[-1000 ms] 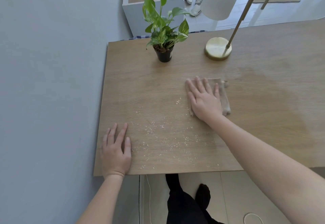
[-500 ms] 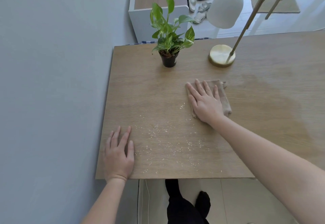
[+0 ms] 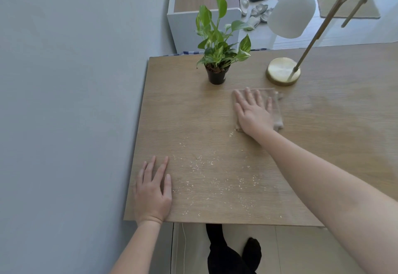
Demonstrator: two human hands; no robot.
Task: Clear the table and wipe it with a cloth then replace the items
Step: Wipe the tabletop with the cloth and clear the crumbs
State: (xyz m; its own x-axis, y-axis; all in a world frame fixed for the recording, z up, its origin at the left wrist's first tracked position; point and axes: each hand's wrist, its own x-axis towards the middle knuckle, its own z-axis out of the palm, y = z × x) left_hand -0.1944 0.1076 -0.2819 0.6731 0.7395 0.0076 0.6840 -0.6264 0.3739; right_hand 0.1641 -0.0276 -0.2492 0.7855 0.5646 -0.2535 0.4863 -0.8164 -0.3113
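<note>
- Head view, centre of the frame: the right hand (image 3: 254, 112) lies flat with its fingers spread, pressing the cloth (image 3: 277, 112) onto the table (image 3: 183, 105). No finger curls round the cloth.
- Lower left: the left hand (image 3: 153, 192) rests palm down near the table's near edge, fingers straight, holding nothing.
- Crumbs (image 3: 206, 166) are scattered between the two hands, from centre to lower centre.
- Upper centre: the plant (image 3: 216, 75) stands just above and left of the cloth. The lamp (image 3: 283, 71) has its base just above and right of it. Neither has been cleared.
- A stroke toward the top of the frame could strike the pot. It looks small and top-heavy, so it may tip and spill soil.
- With only a flat palm on it, the cloth may bunch or slide out from under the hand.
- Sweeping toward the bottom edge would likely push crumbs onto the floor.
- The cloth's far edge is blurred. It seems clear of the lamp base, but I cannot be sure.
</note>
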